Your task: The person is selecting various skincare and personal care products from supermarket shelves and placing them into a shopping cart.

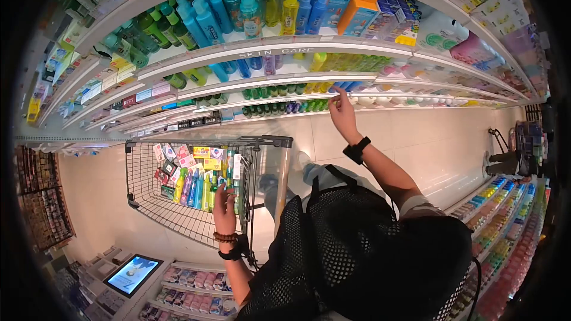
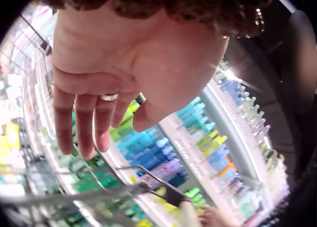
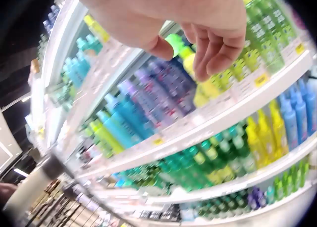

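Observation:
My left hand (image 1: 225, 201) reaches down into a wire shopping cart (image 1: 267, 141), just over a row of upright coloured bottles (image 1: 196, 189). In the left wrist view, that left hand (image 2: 111, 133) hangs with straight fingers (image 2: 85, 133), wears a ring and holds nothing. My right hand (image 1: 339, 102) stretches up to a shelf of the skin care rack (image 1: 279, 53). Seen from the right wrist, the right hand (image 3: 185, 56) has loosely curled fingers (image 3: 218, 51) just in front of the yellow-green bottles (image 3: 208, 86). Nothing sits between thumb and fingers.
The cart also holds several small boxes (image 1: 190, 157) at its far end. Shelves of bottles (image 3: 148, 113) fill the wall ahead. Lower racks (image 1: 505, 214) line the right side, and a screen (image 1: 132, 273) stands on a display behind the cart. The pale floor (image 1: 428, 148) lies between.

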